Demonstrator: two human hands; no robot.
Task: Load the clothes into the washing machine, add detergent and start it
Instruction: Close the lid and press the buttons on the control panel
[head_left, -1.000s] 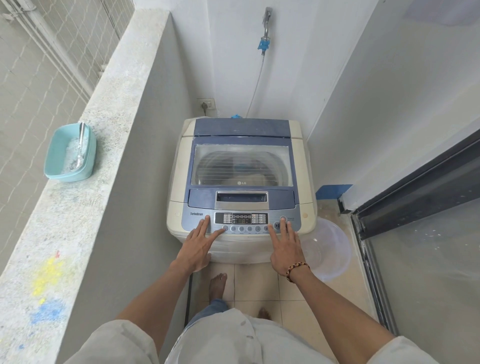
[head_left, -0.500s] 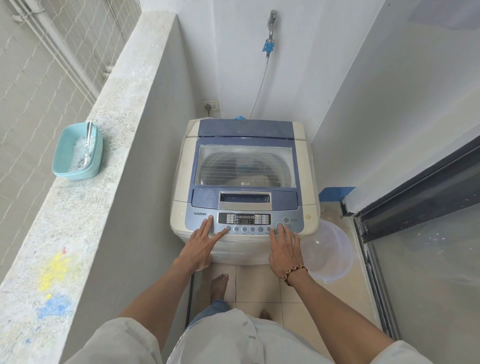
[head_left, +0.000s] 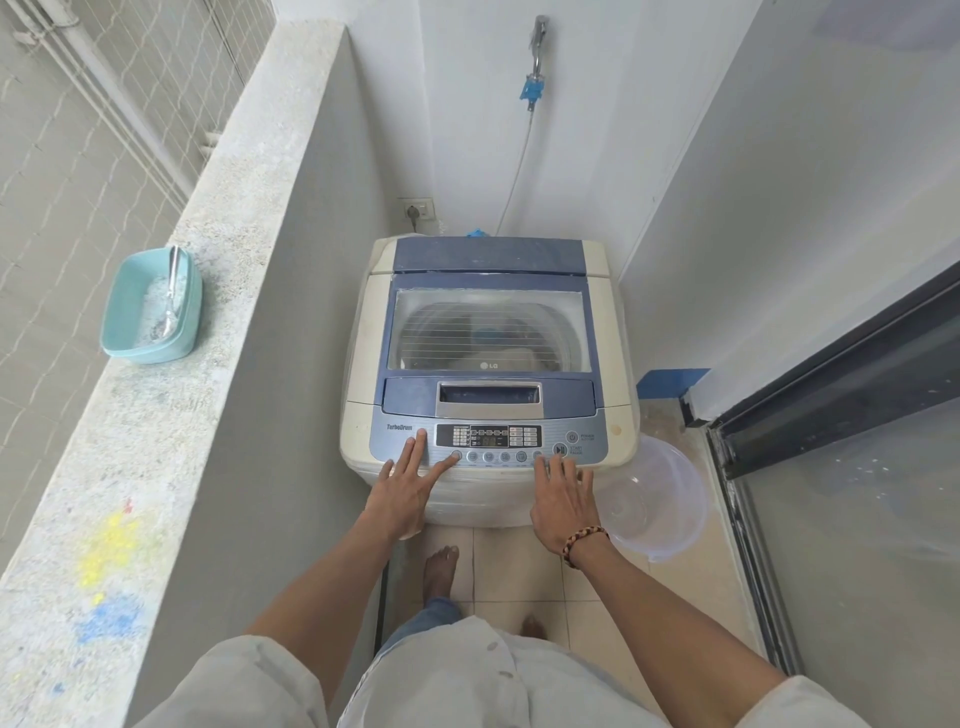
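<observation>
1. Closest in: pale sleeves, two bare forearms reaching forward, bare feet on the tiled floor (head_left: 519, 571).
2. Left hand (head_left: 410, 488) lies flat on the front left of the washer (head_left: 488, 374), fingers straight and spread. The thumb tip sits right at the leftmost round button on the panel (head_left: 488, 441); can't tell if it's actually pressing. Holding nothing.
3. Right hand (head_left: 563, 499) is flat too, fingers relaxed, tips resting on the panel's front edge just below the start/pause button (head_left: 559, 449). Holding nothing. Beaded bracelet (head_left: 584, 540) on that wrist.
4. The panel's display looks lit, but the digits are too blurry to read.
5. Clear plastic basin (head_left: 660, 499) on the floor, just right of the washer, near the right hand.
6. The lid (head_left: 488, 332) is down. Through its window you can see the drum with some pale and dark clothes (head_left: 498, 348) inside.
7. Off to the left, a speckled ledge (head_left: 171, 364) carries a teal tub (head_left: 150, 306) with powder and a spoon (head_left: 171, 296) in it, well apart from the washer.
8. Back wall: socket (head_left: 415, 209) with a plug, and a tap (head_left: 536, 62) with a hose running down behind the washer.
</observation>
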